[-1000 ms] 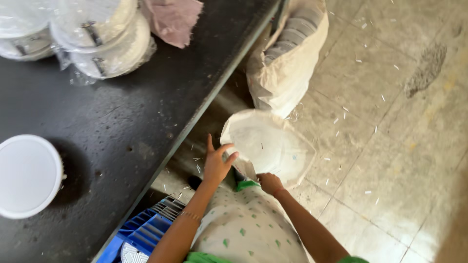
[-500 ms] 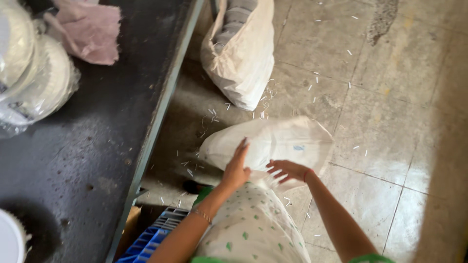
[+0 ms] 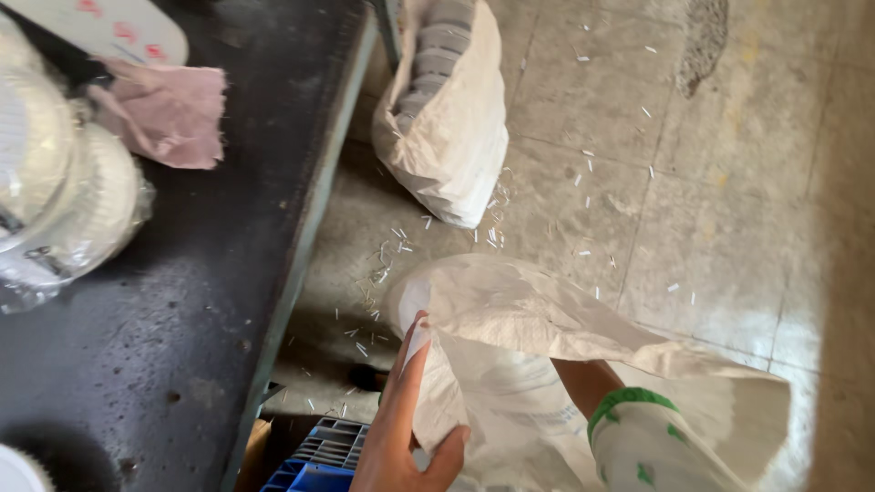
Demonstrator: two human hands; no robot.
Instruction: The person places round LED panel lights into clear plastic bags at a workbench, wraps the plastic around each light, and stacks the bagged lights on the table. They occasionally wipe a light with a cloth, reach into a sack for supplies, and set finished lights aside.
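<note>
A large white woven sack (image 3: 547, 319) lies open on the tiled floor beside the table. My left hand (image 3: 406, 428) grips the sack's near edge at its mouth, thumb on one side and fingers on the other. My right forearm (image 3: 583, 378) reaches down into the sack, and the hand itself is hidden inside it. A white sleeve with green dots and a green cuff (image 3: 638, 437) covers that arm above the forearm.
A second white sack (image 3: 447, 118) holding stacked grey discs leans by the table leg. The black table (image 3: 182, 273) carries a pink cloth (image 3: 169, 114) and plastic-wrapped white plates (image 3: 64, 200). A blue crate (image 3: 314, 460) sits underneath. Small white scraps (image 3: 392, 264) litter the floor.
The sack's mouth has been pulled up and wider. My right hand, earlier on the rim, has gone inside the sack. My left hand has shifted along the edge.
</note>
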